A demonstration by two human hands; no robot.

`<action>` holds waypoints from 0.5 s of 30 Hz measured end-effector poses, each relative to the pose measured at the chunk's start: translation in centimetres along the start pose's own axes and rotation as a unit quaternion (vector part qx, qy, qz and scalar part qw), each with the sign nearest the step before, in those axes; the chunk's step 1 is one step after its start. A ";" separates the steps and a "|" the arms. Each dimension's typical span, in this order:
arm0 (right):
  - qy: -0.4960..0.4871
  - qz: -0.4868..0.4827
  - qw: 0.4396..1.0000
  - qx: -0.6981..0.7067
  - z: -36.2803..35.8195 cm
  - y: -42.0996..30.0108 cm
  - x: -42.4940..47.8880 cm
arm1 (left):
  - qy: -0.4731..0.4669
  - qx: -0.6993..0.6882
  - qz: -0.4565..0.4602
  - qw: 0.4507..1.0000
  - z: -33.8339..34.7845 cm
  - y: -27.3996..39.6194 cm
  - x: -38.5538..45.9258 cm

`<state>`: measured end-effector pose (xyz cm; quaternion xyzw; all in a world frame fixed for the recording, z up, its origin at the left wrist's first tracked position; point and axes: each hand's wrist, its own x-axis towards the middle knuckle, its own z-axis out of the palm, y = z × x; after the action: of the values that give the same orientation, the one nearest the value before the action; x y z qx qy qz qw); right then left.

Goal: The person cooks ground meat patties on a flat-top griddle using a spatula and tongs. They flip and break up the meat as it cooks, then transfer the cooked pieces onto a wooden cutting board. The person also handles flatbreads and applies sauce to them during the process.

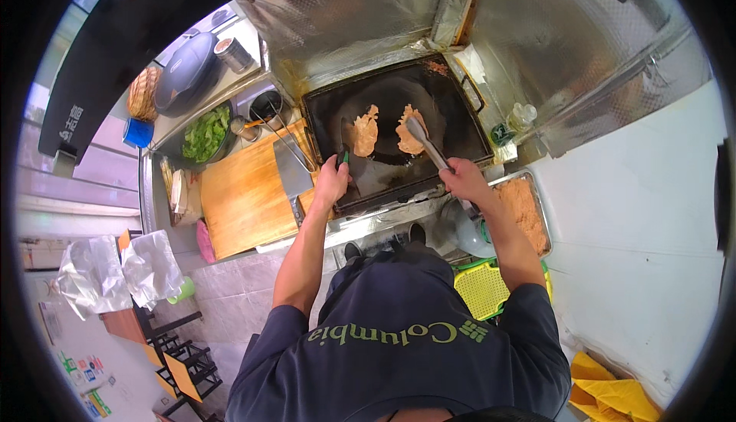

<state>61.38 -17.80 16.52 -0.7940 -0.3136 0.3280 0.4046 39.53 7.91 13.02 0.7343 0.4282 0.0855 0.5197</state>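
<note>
A flat black griddle (397,175) lies before me with two pale pieces of meat on it. My left hand (332,182) grips a narrow dark tool (344,141) with green on its handle; its blade end is hard to make out against the griddle. The left meat piece (365,131) lies just right of that tool. Metal tongs (431,149) are in my right hand (464,179), near the griddle's front right corner. Their tips rest on or just over the right meat piece (407,140), covering part of it.
Left of the griddle, a cleaver (292,166) lies on a wooden cutting board (241,192). Beyond sit a bowl of leafy greens (207,134) and a shaker (244,130). A metal tray of raw meat (522,209) stands at right, below a bottle (514,123). Foil lines the walls.
</note>
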 end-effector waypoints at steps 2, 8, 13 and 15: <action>-0.011 -0.013 0.998 -0.064 0.8 0.4 1.2 | -0.008 -0.036 0.006 0.999 -0.8 1.3 -1.2; -0.012 -0.043 0.965 -0.260 2.8 3.0 5.2 | -0.052 -0.116 0.004 0.992 0.6 1.6 -2.2; 0.047 0.024 0.961 -0.273 2.9 3.0 4.6 | -0.082 -0.158 -0.014 0.984 2.5 1.2 -2.8; 0.015 0.011 0.940 -0.341 2.7 3.2 3.4 | -0.109 -0.139 -0.028 0.984 3.2 0.9 -2.8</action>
<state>62.05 -15.49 11.69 -0.8925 -0.3921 0.1933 0.1106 40.12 3.62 13.23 0.6474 0.3732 0.0493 0.6627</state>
